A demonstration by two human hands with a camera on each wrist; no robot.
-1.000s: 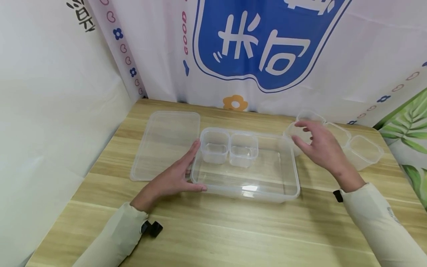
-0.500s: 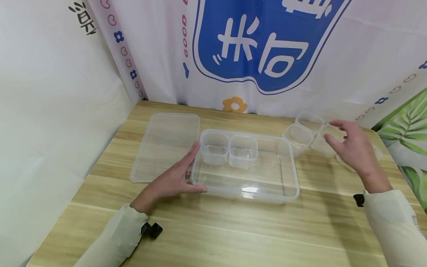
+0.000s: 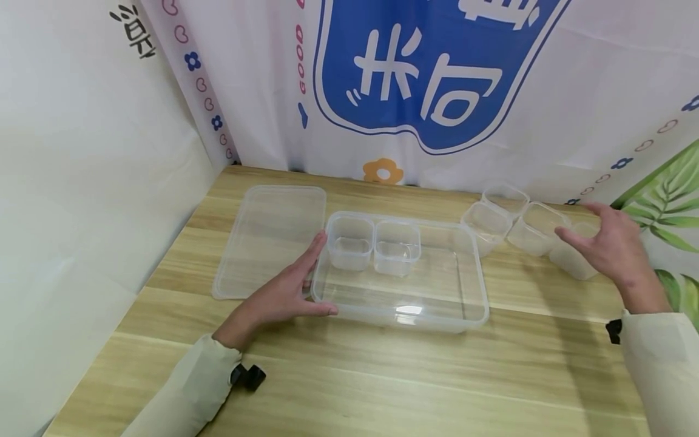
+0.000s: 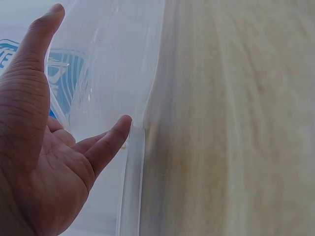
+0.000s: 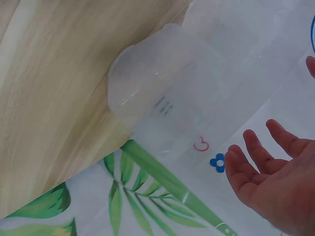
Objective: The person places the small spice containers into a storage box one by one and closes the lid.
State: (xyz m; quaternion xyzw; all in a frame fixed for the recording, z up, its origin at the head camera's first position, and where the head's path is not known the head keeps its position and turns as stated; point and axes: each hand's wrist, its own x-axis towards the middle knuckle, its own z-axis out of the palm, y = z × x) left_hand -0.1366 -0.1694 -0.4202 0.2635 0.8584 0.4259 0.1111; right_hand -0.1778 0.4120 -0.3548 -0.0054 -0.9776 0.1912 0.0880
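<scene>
My left hand (image 3: 284,288) rests against the left end of a large clear plastic food container (image 3: 437,285), thumb and fingers spread apart. In the left wrist view, that hand (image 4: 54,147) lies beside the clear wall with fairly straight fingers. Two small square clear tubs (image 3: 351,240) sit side by side in the container's back left corner. At the table's right side my right hand (image 3: 617,249) hovers with spread fingers over the rightmost small tub (image 3: 570,261), partly hiding it. The right wrist view shows this hand (image 5: 275,182) holding nothing, apart from the tub (image 5: 152,88).
A flat clear lid (image 3: 273,237) lies left of the large container. Several more small tubs (image 3: 537,227) stand close together at the back right. A printed cloth (image 3: 262,91) hangs behind the wooden table (image 3: 382,388).
My right hand has moved right across the group of small tubs to the rightmost one. The left hand has stayed at the large container.
</scene>
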